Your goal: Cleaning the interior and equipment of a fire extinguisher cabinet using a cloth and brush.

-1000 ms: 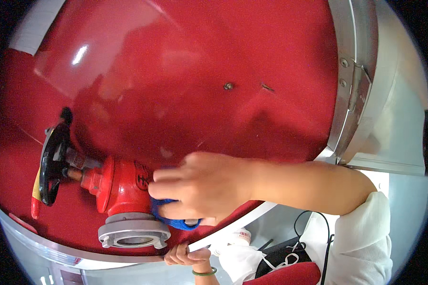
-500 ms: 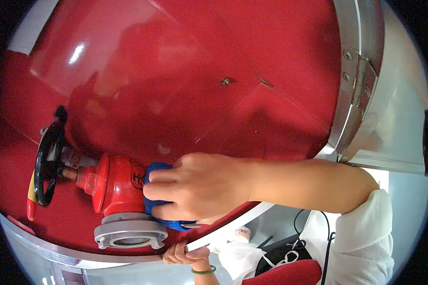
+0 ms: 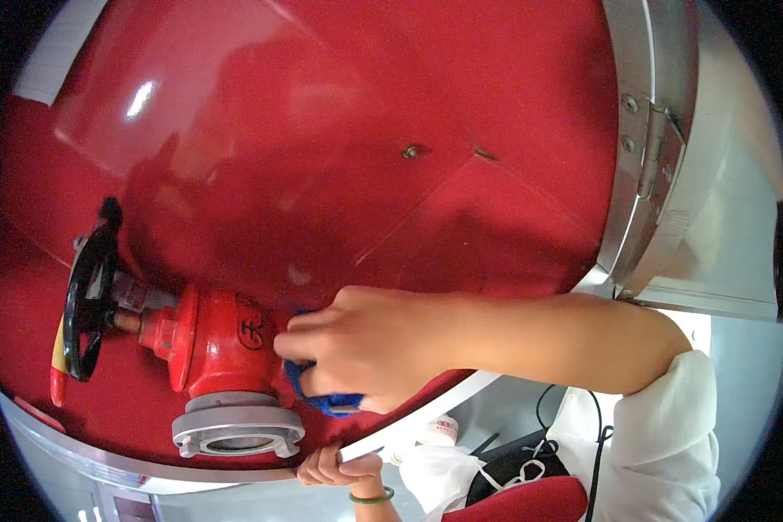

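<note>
My right hand point(image 3: 370, 348) is closed around a bunched blue cloth point(image 3: 322, 400), most of which is hidden under the fingers. It sits just right of a red hydrant valve point(image 3: 222, 344); whether the cloth still touches the valve body, I cannot tell. A silver-grey hose coupling point(image 3: 235, 426) forms the valve's lower outlet. On its left side, a black handwheel point(image 3: 89, 300) is fixed to a brass-coloured stem. Lower down, my left hand point(image 3: 339, 465) has its fingers curled over the pale rim point(image 3: 409, 428) of the red cabinet.
The glossy red interior point(image 3: 304, 148) fills most of the view. A metal frame with a hinge point(image 3: 657, 152) runs along the right, beside a silver door panel point(image 3: 713, 235). A yellow-and-red piece point(image 3: 58, 361) stands beside the handwheel. A black cable point(image 3: 602, 435) hangs by my white sleeve.
My right hand has drawn back slightly to the right with the cloth, uncovering more of the valve body. Less of the cloth shows. My left hand stays on the rim.
</note>
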The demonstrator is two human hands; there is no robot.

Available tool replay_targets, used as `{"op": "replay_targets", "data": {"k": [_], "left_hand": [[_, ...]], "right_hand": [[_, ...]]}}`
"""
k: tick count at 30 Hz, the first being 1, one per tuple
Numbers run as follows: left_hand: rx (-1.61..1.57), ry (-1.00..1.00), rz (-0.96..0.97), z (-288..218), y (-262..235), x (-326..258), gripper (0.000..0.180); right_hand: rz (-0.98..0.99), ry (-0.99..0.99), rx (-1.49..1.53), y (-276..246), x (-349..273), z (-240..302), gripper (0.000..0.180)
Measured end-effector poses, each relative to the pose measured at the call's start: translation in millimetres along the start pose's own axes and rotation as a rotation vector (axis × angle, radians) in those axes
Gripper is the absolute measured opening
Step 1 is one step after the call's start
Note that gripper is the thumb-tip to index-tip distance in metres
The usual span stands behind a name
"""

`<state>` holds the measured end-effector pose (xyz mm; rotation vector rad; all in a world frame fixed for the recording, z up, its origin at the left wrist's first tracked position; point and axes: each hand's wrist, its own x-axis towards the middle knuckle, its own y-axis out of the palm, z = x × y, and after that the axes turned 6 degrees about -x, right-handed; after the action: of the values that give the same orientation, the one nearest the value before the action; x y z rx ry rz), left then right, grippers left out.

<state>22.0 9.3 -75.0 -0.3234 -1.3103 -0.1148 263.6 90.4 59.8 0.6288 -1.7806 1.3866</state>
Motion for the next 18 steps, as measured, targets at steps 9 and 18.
{"op": "replay_targets", "data": {"k": [9, 18], "left_hand": [[0.019, -0.029, -0.017, 0.2, -2.7, 2.0, 0.042], [0.015, -0.007, -0.002, 1.7, -3.1, 1.3, 0.042]], "right_hand": [[-0.163, 0.855, 0.435, 15.5, 6.3, -35.1, 0.029], [0.206, 0.807, 0.965, -7.8, 4.4, -36.9, 0.031]]}}
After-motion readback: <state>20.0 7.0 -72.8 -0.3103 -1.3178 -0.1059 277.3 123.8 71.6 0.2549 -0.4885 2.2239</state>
